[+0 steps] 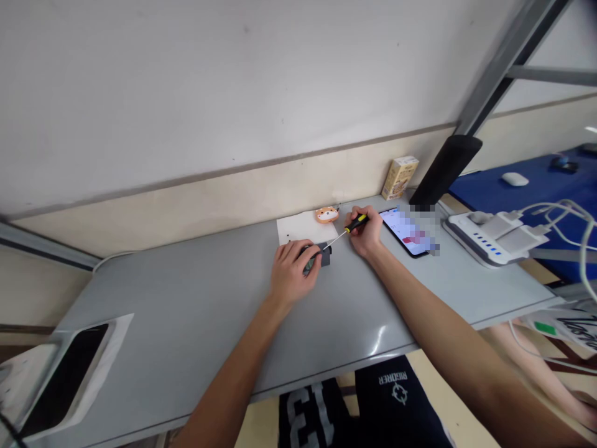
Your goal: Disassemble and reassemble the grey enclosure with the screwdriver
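My left hand point(291, 270) is closed over a small dark device point(321, 257) on the grey table point(186, 311), pinning it down. My right hand point(366, 233) grips a small screwdriver point(347, 230) with a black and yellow handle. Its thin shaft slants down to the left and its tip meets the top of the device. A white sheet of paper point(303, 227) lies just behind the device, with a small orange animal-shaped figure point(327, 214) at its far edge.
A phone point(405, 231) with a lit screen lies right of my right hand. A small carton point(400, 177) stands by the wall. A white charging hub point(489, 239) with cables sits at the right. Another phone point(65, 379) lies on paper at the near left.
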`<state>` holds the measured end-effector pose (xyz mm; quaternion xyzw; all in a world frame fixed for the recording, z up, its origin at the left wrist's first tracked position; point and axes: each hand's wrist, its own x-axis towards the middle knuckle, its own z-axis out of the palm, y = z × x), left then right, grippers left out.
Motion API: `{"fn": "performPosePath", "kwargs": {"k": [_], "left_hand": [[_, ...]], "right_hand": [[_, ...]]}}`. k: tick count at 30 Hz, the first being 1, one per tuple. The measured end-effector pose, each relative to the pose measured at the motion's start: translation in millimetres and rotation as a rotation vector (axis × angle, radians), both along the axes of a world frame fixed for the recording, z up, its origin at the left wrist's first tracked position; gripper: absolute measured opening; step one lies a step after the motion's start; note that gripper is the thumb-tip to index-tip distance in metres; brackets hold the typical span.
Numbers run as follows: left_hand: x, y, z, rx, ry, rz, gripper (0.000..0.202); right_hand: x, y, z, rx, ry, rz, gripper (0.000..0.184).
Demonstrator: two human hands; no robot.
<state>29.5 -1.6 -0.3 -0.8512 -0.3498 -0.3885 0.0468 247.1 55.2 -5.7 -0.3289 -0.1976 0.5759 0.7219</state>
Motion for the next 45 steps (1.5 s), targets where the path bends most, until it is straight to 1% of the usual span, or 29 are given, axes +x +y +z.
{"fn": "performPosePath", "kwargs": {"k": [5, 9, 13, 15, 17, 19, 21, 23, 25, 27, 30, 34, 37, 40, 43, 45], "left_hand": [[1.5, -1.5, -2.3, 0.055, 0.005, 0.011, 0.016], [1.3, -1.8, -3.7, 0.067, 0.057, 0.001, 0.017], [-0.8, -1.8, -4.6, 0.091, 0.117, -0.018, 0.022], [-1.4, -1.9, -4.7, 0.102, 0.123, -0.018, 0.023], [-1.8, -1.7, -4.8, 0.104, 0.124, -0.019, 0.023], [-2.5, -1.0, -4.8, 0.103, 0.128, -0.02, 0.023], [-4.2, 0.1, -4.8, 0.101, 0.125, -0.031, 0.025], [-6.7, 1.2, -4.9, 0.096, 0.116, -0.058, 0.027], [-9.7, 1.4, -5.1, 0.088, 0.104, -0.093, 0.031], [-12.9, 0.5, -5.0, 0.077, 0.081, -0.12, 0.034], [-18.9, -2.2, -3.7, -0.003, 0.028, -0.125, 0.037], [-31.6, -1.1, 0.0, -0.238, -0.117, -0.073, 0.039], [-41.6, 4.4, 1.1, -0.423, -0.237, -0.124, 0.034], [-45.8, 9.6, -0.3, -0.529, -0.324, -0.189, 0.023], [-43.9, 12.6, -4.1, -0.651, -0.42, -0.176, 0.016], [-41.8, 14.3, -7.9, -0.738, -0.471, -0.149, 0.019]], "right_hand": [[0.3, 0.4, -2.2, 0.018, -0.008, 0.007, 0.02], [0.5, 0.0, -1.6, 0.018, -0.017, -0.002, 0.017], [-0.2, 2.1, -2.1, -0.043, -0.02, -0.053, 0.017], [-3.2, 3.4, -3.2, -0.091, -0.066, -0.082, 0.019], [-9.0, 3.3, -4.7, -0.119, -0.196, -0.078, 0.022], [-17.0, 1.1, -5.9, -0.096, -0.406, -0.029, 0.028], [-25.0, -2.9, -6.6, -0.009, -0.615, 0.041, 0.034], [-30.7, -7.3, -7.3, 0.096, -0.776, 0.099, 0.037], [-33.1, -10.5, -8.6, 0.171, -0.879, 0.14, 0.039], [-33.0, -11.9, -10.3, 0.204, -0.936, 0.165, 0.04], [-31.7, -11.8, -12.0, 0.211, -0.975, 0.183, 0.043], [-31.6, -11.1, -9.8, 0.168, -0.956, 0.187, 0.047], [-30.5, -10.3, -7.6, 0.098, -0.852, 0.167, 0.048], [-26.9, -8.1, -8.1, 0.034, -0.713, 0.123, 0.047], [-21.2, -4.7, -10.4, -0.018, -0.555, 0.096, 0.048], [-17.2, -2.4, -11.6, -0.035, -0.464, 0.084, 0.046]]}}
